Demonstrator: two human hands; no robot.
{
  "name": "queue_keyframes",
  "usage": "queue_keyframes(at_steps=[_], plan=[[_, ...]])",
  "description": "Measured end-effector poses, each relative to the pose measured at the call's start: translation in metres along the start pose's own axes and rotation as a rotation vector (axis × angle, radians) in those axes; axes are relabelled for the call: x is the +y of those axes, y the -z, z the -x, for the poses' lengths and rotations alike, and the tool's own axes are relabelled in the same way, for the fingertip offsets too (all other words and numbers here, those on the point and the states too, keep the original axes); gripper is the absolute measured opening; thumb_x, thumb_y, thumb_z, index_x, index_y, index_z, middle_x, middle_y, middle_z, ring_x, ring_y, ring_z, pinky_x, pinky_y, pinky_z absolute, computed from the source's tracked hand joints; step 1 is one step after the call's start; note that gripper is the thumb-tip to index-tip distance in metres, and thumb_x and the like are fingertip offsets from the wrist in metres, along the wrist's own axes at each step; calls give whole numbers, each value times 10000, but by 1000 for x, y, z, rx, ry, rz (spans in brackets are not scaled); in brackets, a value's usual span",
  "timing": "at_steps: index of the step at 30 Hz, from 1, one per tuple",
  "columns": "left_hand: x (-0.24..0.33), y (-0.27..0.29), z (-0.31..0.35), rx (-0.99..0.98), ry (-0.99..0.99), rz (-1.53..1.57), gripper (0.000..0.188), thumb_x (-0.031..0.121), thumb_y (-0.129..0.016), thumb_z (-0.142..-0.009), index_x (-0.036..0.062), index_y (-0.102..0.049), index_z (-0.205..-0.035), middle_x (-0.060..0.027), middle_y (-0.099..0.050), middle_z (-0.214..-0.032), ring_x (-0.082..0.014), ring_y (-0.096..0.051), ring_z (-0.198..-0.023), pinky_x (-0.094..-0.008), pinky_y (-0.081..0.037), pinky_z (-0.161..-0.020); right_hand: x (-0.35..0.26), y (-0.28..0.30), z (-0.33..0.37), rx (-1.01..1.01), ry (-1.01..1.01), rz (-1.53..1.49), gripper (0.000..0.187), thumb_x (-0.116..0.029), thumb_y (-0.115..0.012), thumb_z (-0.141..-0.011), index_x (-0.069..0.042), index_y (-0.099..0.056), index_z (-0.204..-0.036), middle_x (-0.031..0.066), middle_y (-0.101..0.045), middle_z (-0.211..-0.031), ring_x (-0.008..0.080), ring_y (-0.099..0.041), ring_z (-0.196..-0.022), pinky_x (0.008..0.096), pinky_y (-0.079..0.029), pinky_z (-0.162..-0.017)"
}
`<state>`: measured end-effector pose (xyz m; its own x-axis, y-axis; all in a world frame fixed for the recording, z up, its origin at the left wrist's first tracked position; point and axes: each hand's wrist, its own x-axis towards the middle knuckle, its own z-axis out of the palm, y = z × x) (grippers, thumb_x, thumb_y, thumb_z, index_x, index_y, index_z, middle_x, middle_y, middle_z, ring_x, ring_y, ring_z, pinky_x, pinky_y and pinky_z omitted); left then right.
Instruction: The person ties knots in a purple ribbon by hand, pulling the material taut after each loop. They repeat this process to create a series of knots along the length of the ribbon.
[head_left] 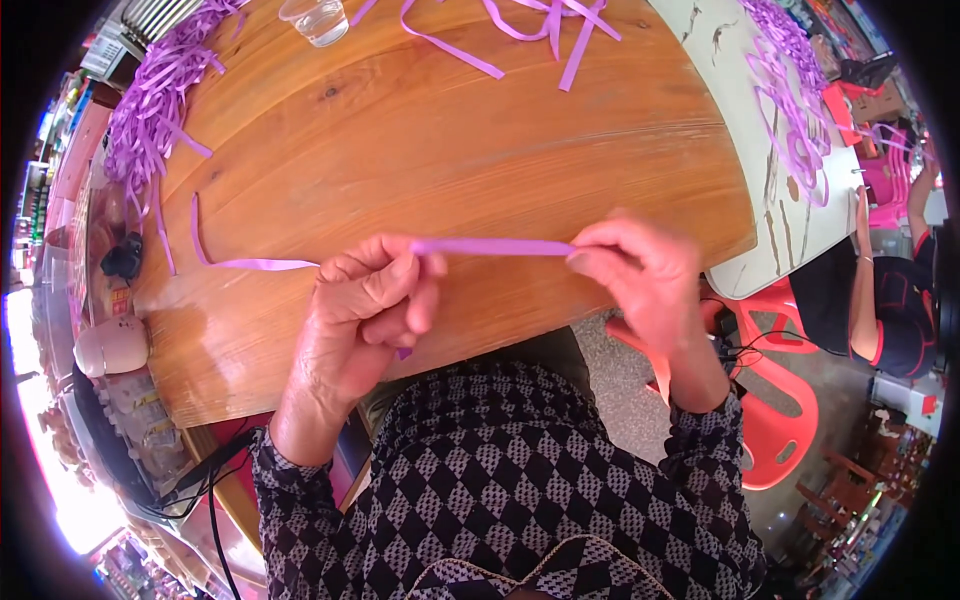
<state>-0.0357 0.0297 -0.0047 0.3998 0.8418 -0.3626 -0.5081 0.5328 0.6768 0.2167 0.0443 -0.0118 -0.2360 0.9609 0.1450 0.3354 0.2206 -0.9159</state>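
Note:
A narrow purple ribbon [495, 247] is stretched level between my two hands, above the near part of the wooden table [430, 160]. My left hand [370, 300] pinches one end between thumb and fingers, its other fingers curled. My right hand [645, 275], slightly blurred, pinches the other end between thumb and forefinger. Another length of purple ribbon [262, 264] lies on the tabletop and runs behind my left hand; whether it joins the stretched piece is hidden. A bit of purple also shows below my left palm.
Purple ribbons are heaped at the table's left edge [160, 100], with loose strips [555, 30] at the far side near a clear plastic cup [318, 20]. A white marbled table [740, 230] adjoins on the right, bearing more ribbon. Beyond are a red plastic stool [780, 425] and another person [890, 290].

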Motion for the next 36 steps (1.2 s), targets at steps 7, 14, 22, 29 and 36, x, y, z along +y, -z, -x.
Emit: queue_keyframes(at_steps=[7, 14, 22, 29, 36], plan=[[-9, -31, -8, 145, -25, -150, 276, 139, -568, -875, 4, -558, -1115, -98, -649, -951, -18, -441, -553, -160, -351, -492, -20, -41, 4, -13, 733, 392, 241, 16, -629, -555, 21, -612, -795, 84, -518, -661, 222, -484, -539, 301, -387, -467], [-19, -35, 2, 11, 91, -352, 137, -11, -640, -781, 20, -591, -906, 47, -546, -801, -24, -507, -737, -170, -415, -641, -14, -34, -3, 137, 666, 348, 190, -13, -694, -637, 2, -597, -800, 98, -572, -727, 234, -513, -570, 296, -388, -463], [-28, -42, 8, 96, -112, -547, 113, -11, -585, -818, 11, -520, -908, 22, -553, -728, -11, -484, -660, -168, -382, -560, -17, -63, 19, 107, -10, -523, 87, -22, -617, -831, 30, -585, -892, 69, -623, -800, 103, -580, -694, 225, -488, -564], [-37, -36, 11, 167, -485, -722, 165, 5, -598, -834, 0, -496, -964, -32, -597, -709, -38, -520, -614, -191, -404, -513, -22, -65, 16, 41, -319, -961, 112, -14, -617, -830, 42, -578, -919, 78, -622, -787, 98, -581, -653, 201, -491, -565], [-26, -34, 14, 80, -916, -1362, 133, 12, -645, -800, -4, -571, -909, -95, -611, -666, -176, -593, -555, -266, -453, -498, -9, -66, 21, -152, -507, -1259, 130, -20, -632, -814, 27, -580, -924, 82, -612, -801, 111, -550, -628, 210, -441, -555]])
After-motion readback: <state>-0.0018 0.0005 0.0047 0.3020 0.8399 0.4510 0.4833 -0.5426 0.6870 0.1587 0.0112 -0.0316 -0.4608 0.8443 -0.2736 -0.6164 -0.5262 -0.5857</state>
